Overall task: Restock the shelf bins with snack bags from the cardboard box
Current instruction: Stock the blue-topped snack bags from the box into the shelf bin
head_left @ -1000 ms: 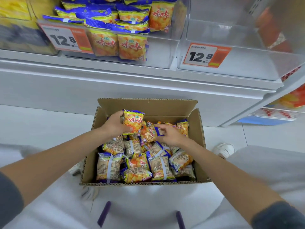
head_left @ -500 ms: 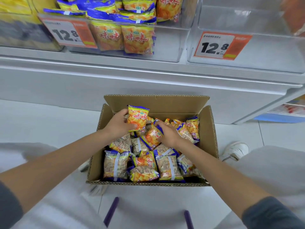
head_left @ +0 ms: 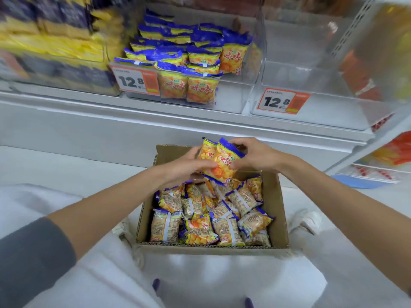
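White floor (head_left: 55, 165) and a white shelf base (head_left: 111, 125) form the background; clear bins stand in a row on the base.

Far left: 1 left bin (head_left: 55, 70) of yellow and blue packs, too blurred to read.

Centre: the middle bin (head_left: 233, 98) holds stocked snack bags (head_left: 189, 63), orange with blue tops, stacked toward its left and rear. Its left price tag (head_left: 133, 82) reads 12.8.

Right: the right bin (head_left: 329, 85) carries a right price tag (head_left: 282, 101), also 12.8. Red packs (head_left: 355, 78) show blurred at its far side; I cannot tell whether they lie inside it. Further right, orange packs (head_left: 398, 150) on a lower shelf are cut off by the frame edge.

Foreground, left to right: my grey sleeve (head_left: 29, 258); my left hand (head_left: 182, 167), fingers curled round the held bags (head_left: 220, 161), thumb across the front; my right hand (head_left: 253, 156), pinching the same 2 bags from the other side. The pair sits above the far end of the cardboard box (head_left: 275, 196), clear of the loose bags (head_left: 211, 218) heaped inside. My hands and the held bags hide part of the box's rear wall. The box stands on the floor between my knees, below the middle bin. A white shoe (head_left: 309, 221) lies just right of the box. 2 purple pieces (head_left: 155, 284) at the bottom edge are cut off; I cannot identify them.
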Action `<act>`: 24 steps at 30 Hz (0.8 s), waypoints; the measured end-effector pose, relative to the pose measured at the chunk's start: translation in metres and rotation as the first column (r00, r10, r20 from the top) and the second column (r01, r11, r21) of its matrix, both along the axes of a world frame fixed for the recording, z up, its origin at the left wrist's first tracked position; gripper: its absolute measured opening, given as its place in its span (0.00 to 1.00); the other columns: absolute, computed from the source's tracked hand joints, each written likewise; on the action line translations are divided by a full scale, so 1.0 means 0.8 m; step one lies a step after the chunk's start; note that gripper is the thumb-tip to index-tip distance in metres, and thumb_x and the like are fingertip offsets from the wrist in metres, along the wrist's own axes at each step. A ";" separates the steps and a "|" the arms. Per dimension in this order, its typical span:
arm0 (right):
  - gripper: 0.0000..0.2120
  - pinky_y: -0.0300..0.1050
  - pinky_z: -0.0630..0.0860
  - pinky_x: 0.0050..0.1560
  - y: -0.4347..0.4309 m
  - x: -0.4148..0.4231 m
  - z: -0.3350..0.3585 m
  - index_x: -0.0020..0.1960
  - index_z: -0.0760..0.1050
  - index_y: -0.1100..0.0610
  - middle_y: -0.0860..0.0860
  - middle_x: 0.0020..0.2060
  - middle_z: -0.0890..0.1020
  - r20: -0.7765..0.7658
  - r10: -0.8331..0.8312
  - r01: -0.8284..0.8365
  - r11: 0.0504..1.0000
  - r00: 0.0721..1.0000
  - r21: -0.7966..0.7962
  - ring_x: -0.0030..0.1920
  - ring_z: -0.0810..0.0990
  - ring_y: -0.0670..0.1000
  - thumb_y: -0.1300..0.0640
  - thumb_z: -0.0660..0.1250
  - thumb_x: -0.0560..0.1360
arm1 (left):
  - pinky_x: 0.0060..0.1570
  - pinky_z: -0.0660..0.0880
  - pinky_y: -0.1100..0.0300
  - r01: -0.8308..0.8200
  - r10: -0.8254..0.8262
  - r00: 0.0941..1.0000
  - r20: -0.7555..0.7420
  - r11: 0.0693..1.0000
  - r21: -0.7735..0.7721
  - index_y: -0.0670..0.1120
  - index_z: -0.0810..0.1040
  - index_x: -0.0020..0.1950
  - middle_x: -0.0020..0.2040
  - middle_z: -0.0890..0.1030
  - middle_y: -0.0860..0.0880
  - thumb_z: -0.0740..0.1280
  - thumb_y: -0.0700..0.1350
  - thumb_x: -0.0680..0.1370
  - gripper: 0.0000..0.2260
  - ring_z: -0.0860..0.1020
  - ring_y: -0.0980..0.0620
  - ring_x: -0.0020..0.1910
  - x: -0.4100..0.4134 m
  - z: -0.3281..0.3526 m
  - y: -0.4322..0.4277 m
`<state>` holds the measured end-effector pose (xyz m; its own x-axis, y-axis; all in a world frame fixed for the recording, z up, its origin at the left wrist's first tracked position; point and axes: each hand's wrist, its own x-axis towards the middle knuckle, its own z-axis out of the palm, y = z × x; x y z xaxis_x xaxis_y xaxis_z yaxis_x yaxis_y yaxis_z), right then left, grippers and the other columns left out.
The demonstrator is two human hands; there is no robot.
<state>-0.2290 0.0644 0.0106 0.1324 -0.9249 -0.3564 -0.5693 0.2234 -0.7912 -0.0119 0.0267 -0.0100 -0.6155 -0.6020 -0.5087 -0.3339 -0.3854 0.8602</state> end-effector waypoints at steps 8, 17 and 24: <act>0.52 0.32 0.69 0.60 -0.009 0.033 0.103 0.78 0.46 0.44 0.45 0.73 0.59 -0.226 0.180 -0.214 0.968 0.957 -0.133 0.67 0.66 0.43 0.58 0.78 0.68 | 0.47 0.79 0.64 -0.028 0.004 0.997 -0.079 0.952 -0.306 0.48 0.60 0.76 0.63 0.76 0.48 0.75 0.39 0.71 0.37 0.80 0.57 0.53 0.000 0.063 -0.015; 0.36 0.38 0.73 0.52 -0.062 0.008 0.202 0.65 0.71 0.53 0.48 0.56 0.77 -0.368 -0.078 -0.111 0.878 0.927 -0.466 0.54 0.78 0.48 0.55 0.81 0.61 | 0.61 0.70 0.61 0.150 -0.095 0.989 0.117 0.694 -0.704 0.58 0.50 0.78 0.71 0.63 0.53 0.81 0.48 0.66 0.51 0.66 0.57 0.68 -0.006 0.186 -0.104; 0.27 0.45 0.73 0.52 -0.146 -0.022 0.227 0.59 0.74 0.59 0.53 0.50 0.77 -0.510 -0.223 -0.094 0.846 0.831 -0.524 0.51 0.75 0.52 0.58 0.79 0.63 | 0.73 0.58 0.54 0.354 0.087 0.899 0.430 0.434 -0.828 0.51 0.62 0.77 0.78 0.59 0.48 0.64 0.52 0.80 0.26 0.57 0.48 0.77 -0.031 0.187 -0.217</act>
<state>-0.2465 -0.0522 0.1924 0.0017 -0.9847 0.1744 -0.9280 -0.0665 -0.3665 -0.0366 -0.1469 0.1393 -0.6345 -0.7712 0.0512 -0.6592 0.5745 0.4852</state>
